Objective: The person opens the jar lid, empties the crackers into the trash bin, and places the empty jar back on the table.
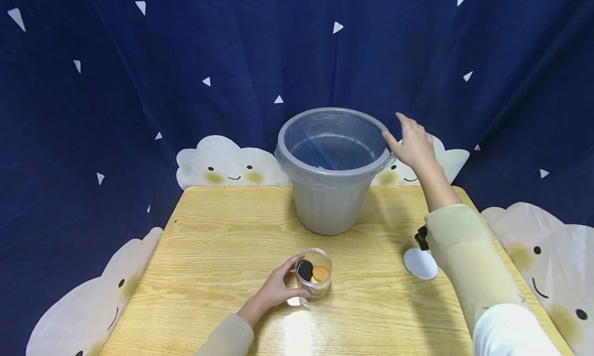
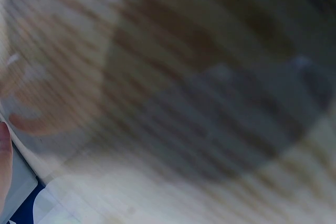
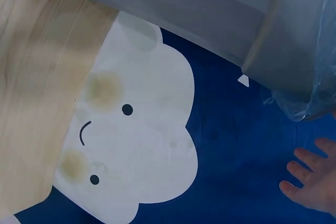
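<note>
Midway between the side edges of the desk (image 1: 223, 227), my left hand (image 1: 275, 289) grips the cup (image 1: 318, 291).
My fingers and thumb take its side, likely to steady it, leaving its mouth clear above a black disc (image 1: 304, 270) and orange disc (image 1: 320, 273). My right hand (image 1: 413, 146) spreads open beside the rim of the lined bin (image 1: 328, 204); contact I can't tell. The bin blocks the back edge's middle; a white disc (image 1: 420, 264) lies near the right edge.

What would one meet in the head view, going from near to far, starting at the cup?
Clear plastic cup → white round disc → grey plastic-lined bin → navy curtain with white triangles.
</note>
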Tool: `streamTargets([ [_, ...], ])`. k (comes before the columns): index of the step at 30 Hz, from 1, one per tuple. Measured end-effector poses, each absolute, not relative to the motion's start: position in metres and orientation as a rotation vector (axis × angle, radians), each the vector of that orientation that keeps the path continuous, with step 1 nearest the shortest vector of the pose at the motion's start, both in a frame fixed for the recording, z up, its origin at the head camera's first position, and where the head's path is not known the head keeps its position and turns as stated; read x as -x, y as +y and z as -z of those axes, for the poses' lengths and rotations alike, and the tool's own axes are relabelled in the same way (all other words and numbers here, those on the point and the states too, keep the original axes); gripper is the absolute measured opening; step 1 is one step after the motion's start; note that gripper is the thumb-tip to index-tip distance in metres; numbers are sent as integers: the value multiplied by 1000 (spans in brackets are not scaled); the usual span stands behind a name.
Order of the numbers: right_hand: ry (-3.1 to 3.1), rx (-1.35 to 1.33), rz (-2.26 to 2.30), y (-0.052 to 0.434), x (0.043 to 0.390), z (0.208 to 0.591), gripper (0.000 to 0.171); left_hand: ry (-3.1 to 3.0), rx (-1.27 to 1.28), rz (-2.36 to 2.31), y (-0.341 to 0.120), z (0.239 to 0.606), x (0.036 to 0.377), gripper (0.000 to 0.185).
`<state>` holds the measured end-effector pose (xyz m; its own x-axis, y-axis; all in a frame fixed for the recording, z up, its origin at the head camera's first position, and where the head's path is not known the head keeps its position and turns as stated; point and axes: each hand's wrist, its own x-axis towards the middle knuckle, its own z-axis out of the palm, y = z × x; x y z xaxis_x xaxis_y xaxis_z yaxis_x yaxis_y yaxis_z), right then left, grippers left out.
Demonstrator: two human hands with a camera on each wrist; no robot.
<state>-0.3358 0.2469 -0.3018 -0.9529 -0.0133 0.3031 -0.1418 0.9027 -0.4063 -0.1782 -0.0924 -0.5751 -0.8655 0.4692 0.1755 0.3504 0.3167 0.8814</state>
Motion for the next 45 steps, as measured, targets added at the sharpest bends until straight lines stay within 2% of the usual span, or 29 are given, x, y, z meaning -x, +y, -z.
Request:
streamTargets([
  [10,-2909,-135,-460,238,346,290,67,2461,-780,-1640,-89,558,172,86],
  [27,-3126,-87,-235,230,352,285,68,2452,-777,-1608,-92,576,177,88],
  [45,-3209,-52,-327,225,350,287,64,2454,-811,-1590,-93,572,178,90],
])
